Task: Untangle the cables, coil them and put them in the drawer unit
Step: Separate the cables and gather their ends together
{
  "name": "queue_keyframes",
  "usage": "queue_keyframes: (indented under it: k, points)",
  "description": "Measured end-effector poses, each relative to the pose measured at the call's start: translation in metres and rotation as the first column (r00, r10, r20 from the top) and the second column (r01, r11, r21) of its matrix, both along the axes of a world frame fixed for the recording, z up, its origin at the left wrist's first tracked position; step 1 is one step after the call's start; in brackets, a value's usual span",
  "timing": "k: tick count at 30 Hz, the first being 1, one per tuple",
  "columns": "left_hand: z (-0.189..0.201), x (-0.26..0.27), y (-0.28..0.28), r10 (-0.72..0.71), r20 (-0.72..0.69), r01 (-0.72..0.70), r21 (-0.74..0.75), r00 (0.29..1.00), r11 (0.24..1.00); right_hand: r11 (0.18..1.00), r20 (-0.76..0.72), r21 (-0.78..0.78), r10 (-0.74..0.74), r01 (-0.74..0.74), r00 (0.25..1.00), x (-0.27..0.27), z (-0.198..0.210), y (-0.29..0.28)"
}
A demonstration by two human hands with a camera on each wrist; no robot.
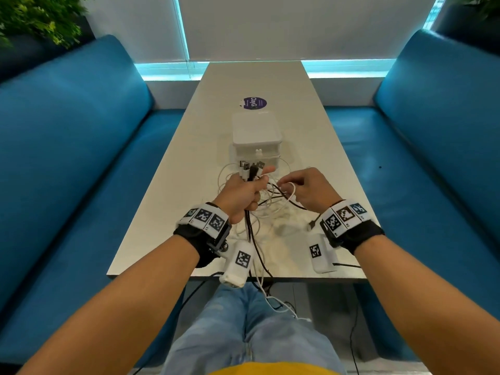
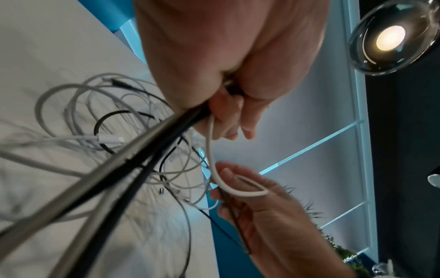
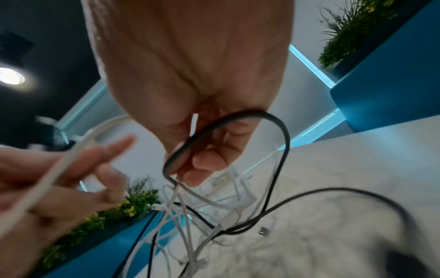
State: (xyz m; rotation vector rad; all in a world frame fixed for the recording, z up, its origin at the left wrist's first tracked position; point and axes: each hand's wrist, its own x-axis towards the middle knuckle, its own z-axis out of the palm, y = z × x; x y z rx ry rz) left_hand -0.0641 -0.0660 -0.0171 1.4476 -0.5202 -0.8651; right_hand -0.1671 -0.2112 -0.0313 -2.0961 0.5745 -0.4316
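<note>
My left hand [image 1: 244,190] grips a bundle of white and black cables [image 1: 250,171] just below their plugs, which stick up above the fist. In the left wrist view those cables [image 2: 133,159] run down out of the fist [image 2: 223,105]. My right hand [image 1: 305,189] pinches a loop of white cable [image 1: 290,189] beside it, with a black cable [image 3: 238,135] hooked under its fingers. The remaining tangle [image 1: 273,209] lies on the table between my wrists. The white drawer unit [image 1: 255,139] stands shut just beyond my hands.
The long pale table [image 1: 311,125] has blue benches [image 1: 81,158] on both sides. A round purple sticker [image 1: 255,103] lies beyond the drawer unit. Cable ends [image 1: 276,301] hang over the near table edge onto my lap. A black plug [image 1: 313,223] rests by my right wrist.
</note>
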Motion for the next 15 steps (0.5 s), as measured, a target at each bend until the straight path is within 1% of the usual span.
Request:
queue_keyframes:
  k: [3,7,8,10,11,12,14,15]
  points:
    - [-0.007,-0.003,-0.015,0.001,0.128,-0.010,0.072,0.992,0.997,0.998,0.092,-0.001,0.063,-0.063,0.994,-0.002,0.005,0.002]
    - [-0.015,-0.003,-0.023,0.035,0.296,-0.076,0.127,0.955,0.989,0.999,0.173,0.049,0.003,-0.011,0.985,-0.006,0.011,0.002]
    - [-0.019,-0.002,-0.023,0.024,0.360,-0.084,0.154,0.933,0.984,0.997,0.219,0.078,-0.018,0.001,0.976,-0.007,0.013,0.003]
    - [-0.026,-0.002,-0.022,-0.013,0.451,-0.116,0.259,0.893,0.959,0.990,0.319,0.144,-0.045,-0.001,0.947,-0.007,0.021,0.006]
    - [-0.029,-0.003,-0.022,-0.014,0.463,-0.143,0.302,0.886,0.943,0.989,0.360,0.146,-0.042,-0.012,0.932,-0.007,0.026,0.010]
    - [-0.031,-0.004,-0.022,0.006,0.459,-0.162,0.301,0.888,0.940,0.992,0.393,0.127,-0.031,-0.021,0.919,-0.006,0.031,0.014]
    - [-0.030,-0.004,-0.025,0.065,0.417,-0.182,0.246,0.906,0.952,0.994,0.454,0.105,-0.020,-0.032,0.891,-0.006,0.036,0.023]
    - [-0.027,-0.004,-0.026,0.085,0.400,-0.183,0.214,0.912,0.960,0.994,0.450,0.103,-0.024,-0.025,0.893,-0.006,0.035,0.025]
